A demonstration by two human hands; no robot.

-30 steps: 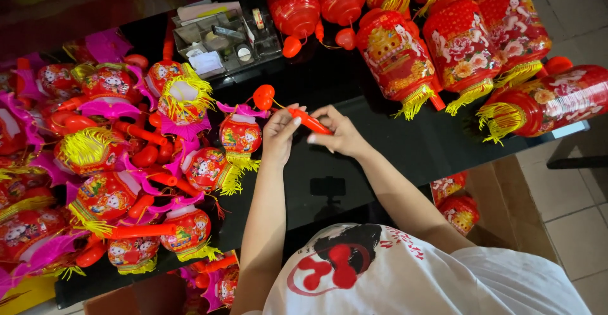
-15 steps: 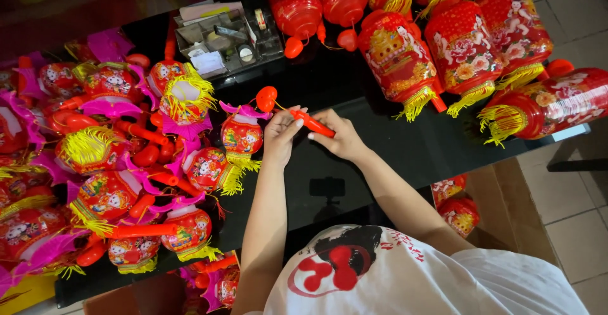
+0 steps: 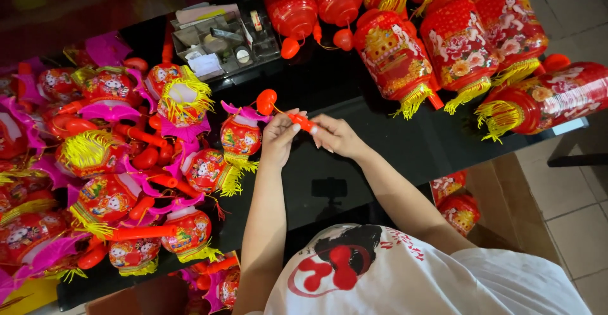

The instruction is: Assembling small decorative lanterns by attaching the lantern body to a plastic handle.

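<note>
Red plastic stick (image 3: 303, 122) pinched by both hands, left hand (image 3: 277, 139), right hand (image 3: 337, 136), fingers closed

Six large red lanterns (image 3: 456, 43) are counted right of the clear organiser box (image 3: 221, 39), with two more seen below the table edge; small lanterns (image 3: 240, 134) left of it cannot be counted.

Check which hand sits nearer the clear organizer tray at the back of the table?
Left. The left hand is just below-right of the clear organizer tray; the right hand is farther right, both gripping the red handle.
</note>
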